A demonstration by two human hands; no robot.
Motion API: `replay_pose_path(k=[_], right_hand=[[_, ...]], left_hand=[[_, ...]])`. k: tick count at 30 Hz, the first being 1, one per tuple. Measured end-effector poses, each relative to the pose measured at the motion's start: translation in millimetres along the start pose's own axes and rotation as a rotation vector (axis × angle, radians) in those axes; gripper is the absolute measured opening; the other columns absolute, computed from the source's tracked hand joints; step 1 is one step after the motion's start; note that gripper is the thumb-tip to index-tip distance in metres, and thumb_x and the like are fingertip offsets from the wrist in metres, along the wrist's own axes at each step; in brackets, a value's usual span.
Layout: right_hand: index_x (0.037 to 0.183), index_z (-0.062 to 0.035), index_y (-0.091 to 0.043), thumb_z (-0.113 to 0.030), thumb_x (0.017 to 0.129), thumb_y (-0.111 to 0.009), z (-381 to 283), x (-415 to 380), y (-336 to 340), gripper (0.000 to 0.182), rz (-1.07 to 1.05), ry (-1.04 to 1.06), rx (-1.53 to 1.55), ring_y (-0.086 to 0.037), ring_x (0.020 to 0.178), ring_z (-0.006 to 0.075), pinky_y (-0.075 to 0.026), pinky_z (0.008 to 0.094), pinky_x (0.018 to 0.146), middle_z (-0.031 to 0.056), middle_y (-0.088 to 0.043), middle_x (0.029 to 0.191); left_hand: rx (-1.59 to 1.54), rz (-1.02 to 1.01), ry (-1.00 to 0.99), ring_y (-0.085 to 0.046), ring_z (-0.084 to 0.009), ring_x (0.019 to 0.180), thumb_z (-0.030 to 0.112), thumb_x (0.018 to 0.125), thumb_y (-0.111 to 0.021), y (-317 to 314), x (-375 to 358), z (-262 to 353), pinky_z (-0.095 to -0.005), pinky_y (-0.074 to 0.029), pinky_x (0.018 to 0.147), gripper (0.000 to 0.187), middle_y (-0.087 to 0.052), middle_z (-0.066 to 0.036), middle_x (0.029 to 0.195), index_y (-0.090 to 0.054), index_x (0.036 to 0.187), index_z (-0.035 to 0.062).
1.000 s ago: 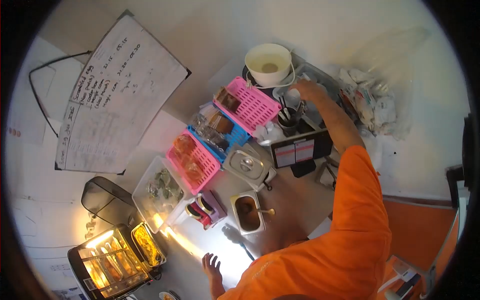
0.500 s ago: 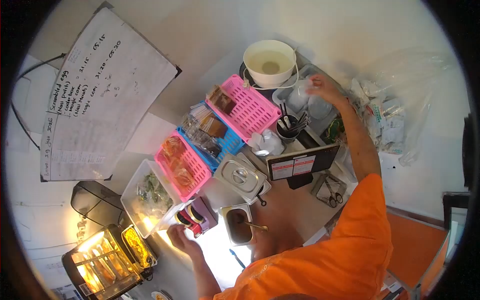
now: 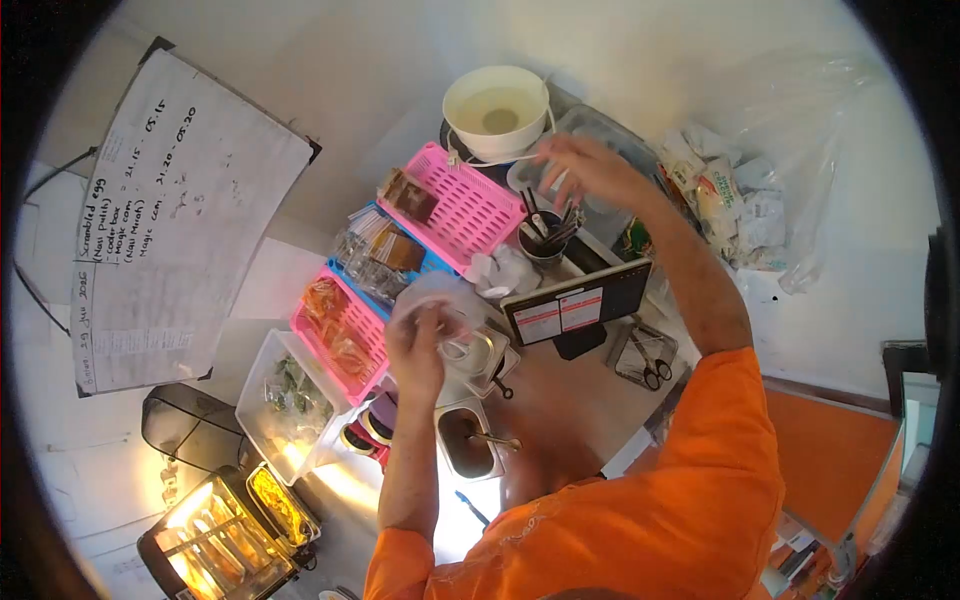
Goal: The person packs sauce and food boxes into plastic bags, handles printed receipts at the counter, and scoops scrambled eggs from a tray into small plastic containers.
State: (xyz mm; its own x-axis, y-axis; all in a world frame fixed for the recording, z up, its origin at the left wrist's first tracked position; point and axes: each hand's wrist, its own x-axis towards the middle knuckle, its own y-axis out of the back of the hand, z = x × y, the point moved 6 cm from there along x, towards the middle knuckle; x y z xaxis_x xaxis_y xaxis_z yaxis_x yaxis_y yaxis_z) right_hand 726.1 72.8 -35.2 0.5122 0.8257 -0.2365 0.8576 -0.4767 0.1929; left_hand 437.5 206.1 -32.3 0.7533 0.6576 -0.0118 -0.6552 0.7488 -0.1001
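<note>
My left hand (image 3: 418, 350) is raised over the counter, its fingers closed on a round clear plastic bowl (image 3: 450, 300). The bowl overlaps the steel lid (image 3: 472, 362) and the blue basket (image 3: 440, 264) in this view. Higher up on the right, my right hand (image 3: 585, 170) has its fingers apart and holds nothing visible. It is above a cup of utensils (image 3: 546, 240) and beside a grey tub (image 3: 600, 130) with clear plastic ware. Below my left hand stands a steel pan of dark sauce (image 3: 466, 442) with a ladle (image 3: 497, 440) in it.
A tablet (image 3: 578, 305) stands mid-counter, near scissors (image 3: 655, 372) in a tray. Pink baskets (image 3: 480, 205) of packets and a white tub (image 3: 285, 400) line the wall side. A white pot (image 3: 497, 105) with a cord stands at the back. A lit food warmer (image 3: 215, 540) glows lower left.
My left hand has risen from beside the tape dispenser and now holds the clear bowl. My right hand has come away from the plastic ware, toward the left, with its fingers opened.
</note>
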Motion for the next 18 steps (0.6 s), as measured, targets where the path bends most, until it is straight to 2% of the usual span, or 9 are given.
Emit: replay_pose_path(k=[1, 3, 8, 9, 12, 13, 15, 17, 18], right_hand=[[0.112, -0.0055, -0.061, -0.032, 0.092, -0.059, 47.1, 32.7, 38.5, 0.034, 0.223, 0.091, -0.267, -0.069, 0.074, 0.0248, -0.053, 0.0351, 0.066, 0.0131, -0.070, 0.090], [0.105, -0.0070, -0.066, -0.033, 0.087, -0.066, 143.8, 87.2, 95.2, 0.032, 0.223, 0.035, -0.924, -0.068, 0.084, 0.0300, -0.053, 0.0411, 0.074, 0.0129, -0.070, 0.097], [0.113, -0.0157, -0.067, -0.039, 0.083, -0.067, 140.9, 93.2, 78.9, 0.037, 0.409, 0.069, -1.093, -0.056, 0.116, 0.0327, -0.043, 0.0502, 0.096, 0.0120, -0.067, 0.115], [0.113, -0.0162, -0.067, -0.039, 0.083, -0.068, 138.7, 97.0, 71.7, 0.038, 0.441, 0.067, -1.085, -0.052, 0.121, 0.0322, -0.040, 0.0508, 0.099, 0.0119, -0.066, 0.116], [0.108, -0.0133, -0.069, -0.037, 0.081, -0.071, 140.5, 114.5, 59.0, 0.037, 0.478, 0.148, -1.317, -0.051, 0.120, 0.0322, -0.040, 0.0517, 0.095, 0.0111, -0.070, 0.101], [0.106, -0.0133, -0.070, -0.039, 0.082, -0.069, 139.3, 117.3, 58.2, 0.035, 0.486, 0.115, -1.373, -0.052, 0.118, 0.0319, -0.040, 0.0515, 0.095, 0.0115, -0.070, 0.101], [0.102, -0.0133, -0.071, -0.041, 0.085, -0.066, 129.1, 118.8, 50.1, 0.033, 0.498, 0.063, -1.483, -0.054, 0.116, 0.0315, -0.040, 0.0511, 0.095, 0.0121, -0.070, 0.101], [0.093, -0.0140, -0.073, -0.041, 0.086, -0.065, 138.5, 125.1, 62.5, 0.029, 0.628, 0.170, -1.380, -0.060, 0.105, 0.0338, -0.040, 0.0526, 0.094, 0.0121, -0.070, 0.100], [0.098, -0.0128, -0.073, -0.035, 0.088, -0.063, 127.9, 116.5, 64.0, 0.026, 0.626, 0.069, -1.283, -0.061, 0.104, 0.0361, -0.041, 0.0526, 0.095, 0.0145, -0.069, 0.101]], left_hand=[[-0.005, 0.031, 0.047, -0.063, -0.0148, 0.067, 0.015, 0.097, -0.056, 21.2, -5.0, -16.9, -0.0276, -0.054, 0.060, 0.019, -0.062, -0.008, 0.082, -0.060, 0.102, -0.0025], [0.001, 0.090, 0.114, -0.061, -0.0145, 0.063, 0.017, 0.098, -0.055, 44.4, -29.3, -29.9, -0.0271, -0.053, 0.057, 0.019, -0.060, -0.007, 0.080, -0.059, 0.099, -0.0017], [-0.074, 0.236, 0.236, -0.056, -0.0146, 0.055, 0.017, 0.098, -0.054, 90.9, -84.0, -51.4, -0.0272, -0.048, 0.051, 0.016, -0.058, -0.008, 0.092, -0.051, 0.105, 0.0024], [-0.144, 0.224, 0.226, -0.056, -0.0147, 0.058, 0.014, 0.097, -0.055, 107.1, -96.3, -69.1, -0.0282, -0.049, 0.052, 0.023, -0.057, -0.007, 0.105, -0.047, 0.116, 0.0066], [-0.141, 0.346, 0.294, -0.058, -0.0150, 0.063, 0.013, 0.095, -0.057, 120.9, -121.6, -68.4, -0.0294, -0.050, 0.053, 0.031, -0.056, -0.005, 0.109, -0.046, 0.124, 0.0108], [-0.386, 0.358, 0.339, -0.060, -0.0170, 0.071, 0.011, 0.094, -0.058, 130.2, -131.9, -81.5, -0.0298, -0.052, 0.060, 0.043, -0.055, -0.005, 0.108, -0.041, 0.133, 0.0150], [-0.526, 0.312, 0.357, -0.060, -0.0184, 0.075, 0.015, 0.095, -0.057, 135.9, -142.9, -79.6, -0.0310, -0.053, 0.065, 0.042, -0.054, -0.006, 0.111, -0.040, 0.134, 0.0149], [-0.550, 0.358, 0.407, -0.060, -0.0209, 0.089, 0.022, 0.096, -0.055, 139.3, -162.5, -71.4, -0.0331, -0.054, 0.072, 0.042, -0.051, -0.006, 0.118, -0.040, 0.135, 0.0155], [-0.509, 0.340, 0.424, -0.059, -0.0220, 0.092, 0.024, 0.097, -0.054, 143.5, -175.0, -70.1, -0.0342, -0.054, 0.074, 0.042, -0.050, -0.007, 0.119, -0.040, 0.135, 0.0165]])
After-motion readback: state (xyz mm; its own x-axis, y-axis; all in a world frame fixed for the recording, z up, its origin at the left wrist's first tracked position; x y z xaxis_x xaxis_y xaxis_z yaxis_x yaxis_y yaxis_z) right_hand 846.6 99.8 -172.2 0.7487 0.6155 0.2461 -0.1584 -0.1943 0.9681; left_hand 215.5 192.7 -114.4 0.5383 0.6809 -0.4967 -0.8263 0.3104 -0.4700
